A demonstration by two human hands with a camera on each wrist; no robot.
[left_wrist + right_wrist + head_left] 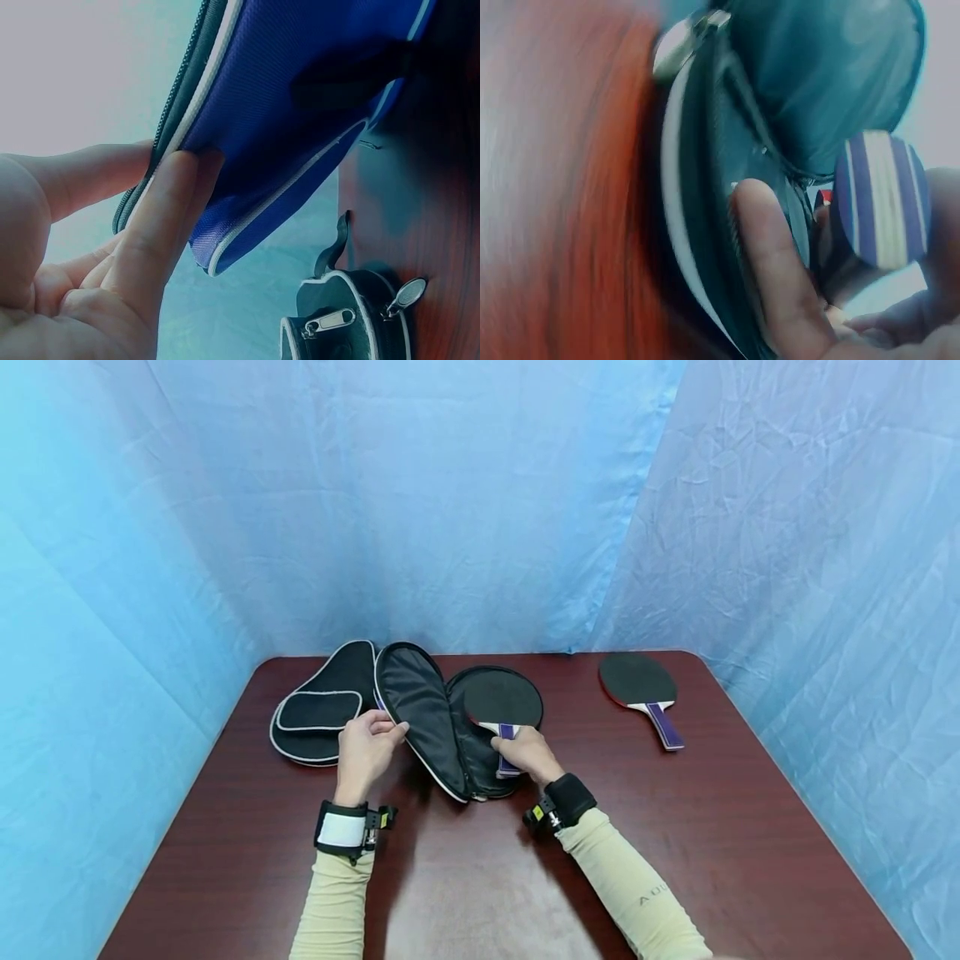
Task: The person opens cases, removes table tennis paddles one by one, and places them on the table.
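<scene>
A zippered table tennis paddle case lies open at the middle of the table, black inside with white piping. Its raised left flap is pinched at the edge by my left hand. In the left wrist view, thumb and fingers hold the zippered rim, and the flap's outside looks blue. My right hand grips the handle of a black-faced table tennis paddle over the case's right half. The striped handle end shows in the right wrist view, where one finger extends along the zippered edge.
A second, black case with white piping and a front pocket lies left of the open one. Another paddle with a purple handle rests at the table's back right. Blue cloth hangs behind and beside the brown table.
</scene>
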